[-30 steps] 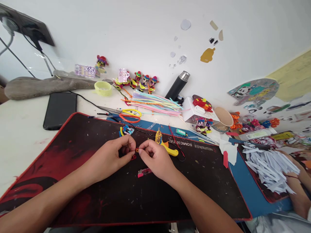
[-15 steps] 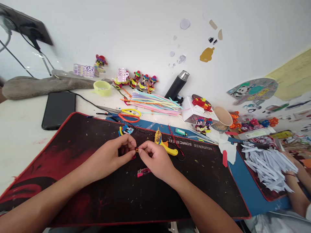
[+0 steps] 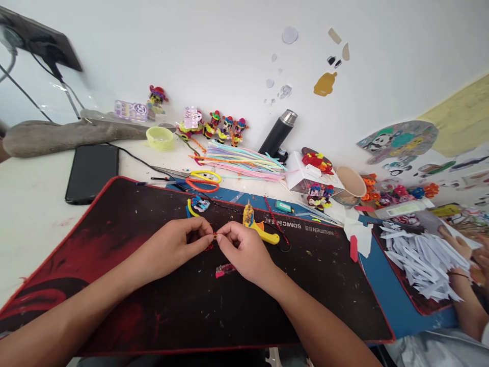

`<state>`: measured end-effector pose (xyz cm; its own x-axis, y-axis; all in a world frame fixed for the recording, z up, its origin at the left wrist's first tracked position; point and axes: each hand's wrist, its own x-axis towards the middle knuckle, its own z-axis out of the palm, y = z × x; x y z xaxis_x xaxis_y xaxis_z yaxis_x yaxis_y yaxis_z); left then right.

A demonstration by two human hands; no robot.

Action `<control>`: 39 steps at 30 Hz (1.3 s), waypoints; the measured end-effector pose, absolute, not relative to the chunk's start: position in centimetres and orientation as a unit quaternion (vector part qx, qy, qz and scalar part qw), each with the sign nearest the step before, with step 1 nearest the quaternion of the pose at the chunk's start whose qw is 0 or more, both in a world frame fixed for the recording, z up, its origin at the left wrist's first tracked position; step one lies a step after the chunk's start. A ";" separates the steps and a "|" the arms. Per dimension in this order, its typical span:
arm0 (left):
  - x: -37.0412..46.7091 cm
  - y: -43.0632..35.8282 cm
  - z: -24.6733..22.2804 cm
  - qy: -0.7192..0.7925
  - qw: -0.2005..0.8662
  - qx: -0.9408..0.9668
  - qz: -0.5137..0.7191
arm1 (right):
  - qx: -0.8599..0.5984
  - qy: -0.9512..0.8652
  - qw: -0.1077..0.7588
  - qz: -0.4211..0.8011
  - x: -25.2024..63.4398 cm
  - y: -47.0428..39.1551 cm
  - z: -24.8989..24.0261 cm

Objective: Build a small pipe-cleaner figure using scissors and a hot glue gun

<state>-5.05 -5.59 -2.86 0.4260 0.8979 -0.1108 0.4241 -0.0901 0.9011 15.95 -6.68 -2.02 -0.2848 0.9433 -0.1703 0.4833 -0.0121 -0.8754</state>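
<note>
My left hand [image 3: 183, 242] and my right hand [image 3: 242, 247] meet fingertip to fingertip over the dark mat [image 3: 183, 311]. Pinched between them is a tiny red and yellow piece [image 3: 215, 236], mostly covered by the fingers; its kind is too small to make out. A bit of red shows under the left fingertips. Close to my right hand lie a yellow glue gun [image 3: 267, 236] with a stained nozzle and a pink lighter [image 3: 224, 270]. Just beyond my left hand is a small blue and yellow figure piece [image 3: 198, 204].
Scissors [image 3: 204, 181], a bundle of pastel pipe cleaners [image 3: 244, 163], a black flask [image 3: 278, 133] and a phone [image 3: 92, 174] lie behind the mat. A white box [image 3: 305, 178] stands right of the flask. At the right, another person's hands are by a pile of white paper strips [image 3: 424, 260].
My fingertips have closed nearer together around the tiny piece, and its loop shape shows less. The other person's hands at the right have shifted and now lift some white paper.
</note>
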 end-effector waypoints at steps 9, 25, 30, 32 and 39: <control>-4.8 -5.5 -2.6 0.481 0.479 0.691 0.249 | -0.531 -0.661 0.259 0.462 16.0 -6.7 -2.2; -4.8 -5.5 -2.7 0.485 0.480 0.678 0.271 | -0.530 -0.646 0.255 0.487 16.3 -6.8 -2.6; -4.8 -5.5 -3.0 0.474 0.492 0.679 0.270 | -0.528 -0.647 0.264 0.484 16.1 -6.8 -2.7; -4.8 -5.5 -3.0 0.473 0.492 0.680 0.269 | -0.524 -0.650 0.269 0.481 16.1 -6.9 -2.7; -4.8 -5.6 -3.0 0.476 0.486 0.684 0.265 | -0.526 -0.655 0.264 0.473 16.0 -7.0 -2.7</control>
<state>-4.75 -5.61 -3.03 0.4070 0.9080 -0.0999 0.3932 -0.0754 0.9163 16.01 -6.97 -2.70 -0.3065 0.9397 -0.1517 0.4401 -0.0015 -0.8980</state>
